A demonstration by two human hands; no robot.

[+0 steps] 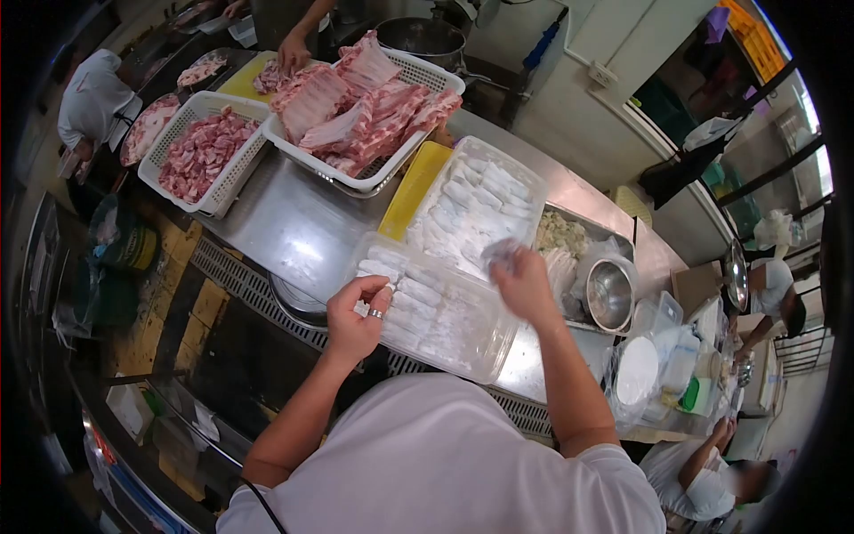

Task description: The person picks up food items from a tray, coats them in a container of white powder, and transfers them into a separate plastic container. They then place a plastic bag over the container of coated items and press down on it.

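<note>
In front of me a clear plastic tub (492,331) holds rows of white, powder-coated rolls (418,292). My left hand (356,319), with a ring on one finger, is at its left side; the fingers are curled in, and whatever they may hold is hidden. Behind it, a second clear tub (542,182) contains more white-coated pieces (480,200) in loose powder. My right hand (525,283) is over the near right corner of that second tub. Motion smears its fingers, which look whitened, so I cannot make out what they hold.
A yellow board (414,189) lies beside the far tub. White baskets hold meat ribs (356,107) and diced meat (206,153). At right are a metal bowl (610,294) and a metal tray (623,245). A co-worker's hand (294,55) touches meat; other people stand left and right.
</note>
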